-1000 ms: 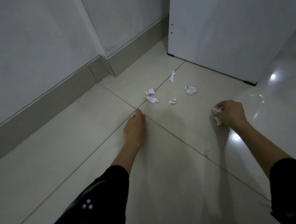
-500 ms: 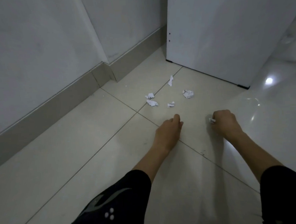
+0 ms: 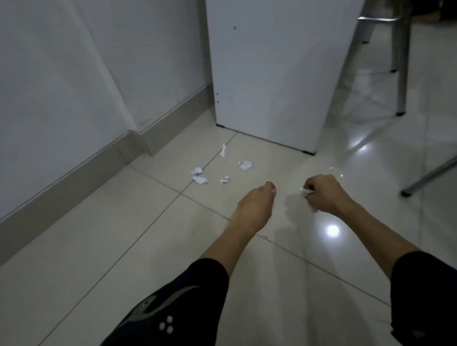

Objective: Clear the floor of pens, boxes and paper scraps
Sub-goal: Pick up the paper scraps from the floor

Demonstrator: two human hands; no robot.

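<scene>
Five crumpled white paper scraps (image 3: 223, 167) on glossy tiled floor (image 3: 93, 248), frame centre. Right hand (image 3: 323, 193) clenched around more crumpled paper (image 3: 304, 191); left hand (image 3: 254, 202) loosely curled, grip unclear.

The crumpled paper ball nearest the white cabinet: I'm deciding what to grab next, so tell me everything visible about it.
The crumpled paper ball is white, loosely wadded paper with creased, shadowed folds. It lies on the glossy tiled floor, short of the white cabinet, not touching it. It is the rightmost and bulkiest of the loose scraps. Nothing touches it; both hands are nearer the camera.
</scene>
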